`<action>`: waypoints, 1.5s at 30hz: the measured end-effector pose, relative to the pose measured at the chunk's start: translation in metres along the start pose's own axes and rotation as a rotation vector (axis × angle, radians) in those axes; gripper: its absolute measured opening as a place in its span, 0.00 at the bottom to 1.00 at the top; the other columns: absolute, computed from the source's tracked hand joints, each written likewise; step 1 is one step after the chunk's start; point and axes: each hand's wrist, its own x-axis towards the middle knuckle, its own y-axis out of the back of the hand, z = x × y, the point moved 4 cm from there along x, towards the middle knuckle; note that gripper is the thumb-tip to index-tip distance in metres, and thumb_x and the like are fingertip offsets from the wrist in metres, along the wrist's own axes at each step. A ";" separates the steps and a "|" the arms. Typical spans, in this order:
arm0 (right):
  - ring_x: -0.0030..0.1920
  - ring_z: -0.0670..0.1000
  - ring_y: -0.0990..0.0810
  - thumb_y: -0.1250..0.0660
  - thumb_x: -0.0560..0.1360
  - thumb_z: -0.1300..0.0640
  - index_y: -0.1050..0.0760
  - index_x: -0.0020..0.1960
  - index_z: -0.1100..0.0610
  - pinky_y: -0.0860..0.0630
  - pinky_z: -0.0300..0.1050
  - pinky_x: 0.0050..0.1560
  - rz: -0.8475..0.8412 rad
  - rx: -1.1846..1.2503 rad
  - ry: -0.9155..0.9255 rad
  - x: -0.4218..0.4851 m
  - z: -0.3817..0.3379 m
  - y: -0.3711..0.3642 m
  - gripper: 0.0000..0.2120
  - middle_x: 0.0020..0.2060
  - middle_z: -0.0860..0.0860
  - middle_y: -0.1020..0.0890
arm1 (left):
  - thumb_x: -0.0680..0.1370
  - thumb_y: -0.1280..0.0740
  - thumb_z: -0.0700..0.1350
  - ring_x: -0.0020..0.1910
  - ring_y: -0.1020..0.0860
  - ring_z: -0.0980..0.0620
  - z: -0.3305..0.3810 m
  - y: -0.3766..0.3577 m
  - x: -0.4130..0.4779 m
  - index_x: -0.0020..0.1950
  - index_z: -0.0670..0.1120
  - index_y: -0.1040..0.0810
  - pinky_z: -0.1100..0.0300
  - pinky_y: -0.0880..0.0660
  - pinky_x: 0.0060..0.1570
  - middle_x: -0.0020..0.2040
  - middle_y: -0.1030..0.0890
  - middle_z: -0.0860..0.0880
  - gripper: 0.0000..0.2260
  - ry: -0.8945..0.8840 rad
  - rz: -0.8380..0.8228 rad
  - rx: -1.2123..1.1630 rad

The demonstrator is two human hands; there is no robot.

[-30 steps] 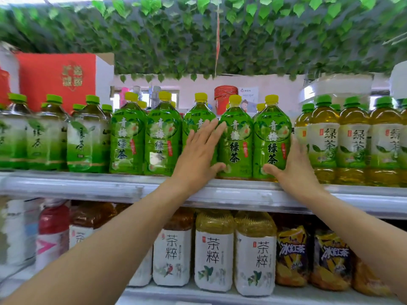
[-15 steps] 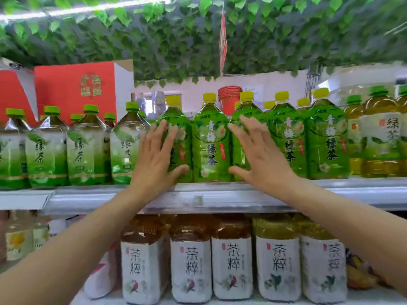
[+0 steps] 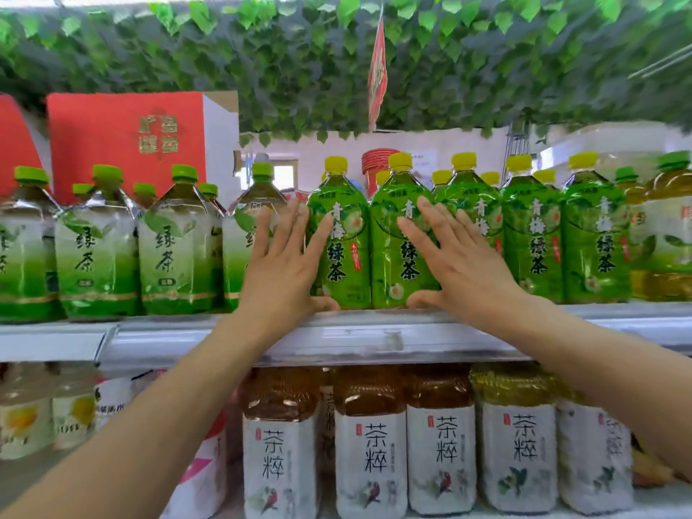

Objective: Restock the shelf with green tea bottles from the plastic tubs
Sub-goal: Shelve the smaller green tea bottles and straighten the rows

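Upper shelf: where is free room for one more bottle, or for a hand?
Front row is packed: green-cap bottles and yellow-cap bottles stand side by side, left hand and right hand flat against them. Free: only the narrow shelf lip before the bottles, and the air between caps and leaf canopy. Lower-shelf bottles are packed too.
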 end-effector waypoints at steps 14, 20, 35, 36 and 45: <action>0.78 0.63 0.54 0.30 0.68 0.35 0.55 0.80 0.56 0.63 0.54 0.74 -0.014 -0.105 0.008 0.010 -0.003 -0.010 0.54 0.78 0.63 0.55 | 0.69 0.34 0.72 0.79 0.65 0.42 0.002 0.000 0.006 0.81 0.47 0.62 0.43 0.70 0.73 0.81 0.57 0.39 0.56 -0.005 -0.004 0.073; 0.78 0.61 0.59 0.32 0.71 0.35 0.60 0.80 0.54 0.63 0.54 0.76 -0.045 -0.075 0.012 0.014 -0.003 -0.011 0.52 0.78 0.61 0.60 | 0.68 0.33 0.72 0.79 0.64 0.40 0.004 -0.001 0.011 0.81 0.44 0.59 0.43 0.70 0.74 0.81 0.54 0.36 0.56 0.006 -0.004 0.111; 0.79 0.60 0.53 0.27 0.68 0.37 0.55 0.80 0.50 0.58 0.55 0.75 -0.077 -0.090 -0.138 -0.071 0.127 0.009 0.52 0.79 0.57 0.55 | 0.74 0.34 0.67 0.81 0.56 0.48 0.130 0.026 0.036 0.82 0.51 0.55 0.48 0.61 0.78 0.82 0.56 0.49 0.46 -0.247 0.164 -0.330; 0.79 0.59 0.54 0.28 0.68 0.37 0.56 0.80 0.50 0.59 0.53 0.74 -0.079 -0.075 -0.142 -0.071 0.128 0.007 0.53 0.79 0.57 0.56 | 0.73 0.34 0.68 0.81 0.57 0.49 0.138 0.024 0.040 0.82 0.52 0.56 0.48 0.62 0.78 0.82 0.58 0.50 0.48 -0.261 0.150 -0.306; 0.79 0.57 0.53 0.25 0.70 0.44 0.54 0.80 0.58 0.57 0.48 0.75 -0.065 -0.014 -0.102 -0.063 0.138 -0.011 0.52 0.79 0.56 0.56 | 0.71 0.30 0.67 0.80 0.61 0.51 0.156 0.017 0.056 0.82 0.54 0.57 0.52 0.62 0.78 0.81 0.63 0.51 0.50 -0.243 0.114 -0.196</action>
